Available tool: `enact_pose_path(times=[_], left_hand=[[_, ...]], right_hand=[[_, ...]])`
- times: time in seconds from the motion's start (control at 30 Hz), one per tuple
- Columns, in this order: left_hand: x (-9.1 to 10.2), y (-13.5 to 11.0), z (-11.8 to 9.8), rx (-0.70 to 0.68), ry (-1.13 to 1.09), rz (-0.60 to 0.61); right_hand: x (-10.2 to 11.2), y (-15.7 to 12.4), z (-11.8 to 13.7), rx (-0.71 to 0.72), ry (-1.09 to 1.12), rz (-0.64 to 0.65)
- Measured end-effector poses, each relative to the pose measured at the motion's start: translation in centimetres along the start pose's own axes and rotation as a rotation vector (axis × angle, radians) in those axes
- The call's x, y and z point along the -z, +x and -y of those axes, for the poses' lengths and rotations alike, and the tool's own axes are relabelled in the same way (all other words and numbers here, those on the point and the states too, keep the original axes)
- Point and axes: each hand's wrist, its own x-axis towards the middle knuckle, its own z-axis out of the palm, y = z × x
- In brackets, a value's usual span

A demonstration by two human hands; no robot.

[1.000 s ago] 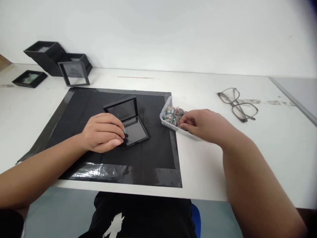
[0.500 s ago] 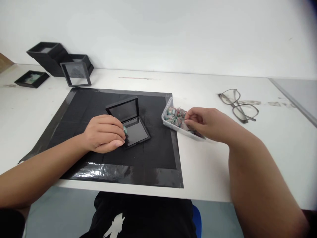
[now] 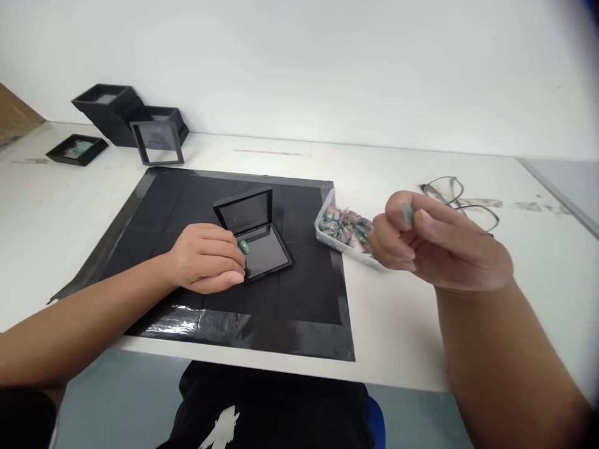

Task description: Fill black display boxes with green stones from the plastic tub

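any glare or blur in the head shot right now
In the head view: bright glare on the near border of the black mat, slight softness on the right hand and the green piece it pinches, fairly even light on the white wall, and darkening at the upper right corner.

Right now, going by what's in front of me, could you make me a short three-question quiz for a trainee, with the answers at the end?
1. Multiple choice: what does the right hand hold between finger and thumb?
a) the eyeglasses
b) a small green piece
c) a black frame

2. True or false: in this view, the open black display case lies to the left of the clear plastic tub.

3. Short answer: which hand is nearer the open black display case?

Key: 1. b; 2. True; 3. The left hand.
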Motion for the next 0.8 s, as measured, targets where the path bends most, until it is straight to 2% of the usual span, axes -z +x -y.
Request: enact_pose_path(times=[0.17,0.33,0.5,0.7,0.8], left_hand=[[0.1,0.2,0.0,-0.009,0.005,0.009],[0.0,0.2,0.1,-0.017,0.003,-0.003],[-0.1,0.0,0.1,-0.025,0.039,-0.062],[-0.3,0.5,-0.8,-0.02,0.101,-0.112],[-0.8,0.7,-1.8,-0.021,0.119,-0.171]], right_hand=[[-0.9,0.3,-0.1,0.094,0.003,0.061],[-1.1,0.7,-0.5,0.087,-0.121,0.07],[-1.6,1.1,-1.5,0.101,-0.205,0.162],[-4.8,1.8,-2.9,0.087,-0.062,0.158],[-6.7,2.3,-3.6,0.001,-0.019,0.156]])
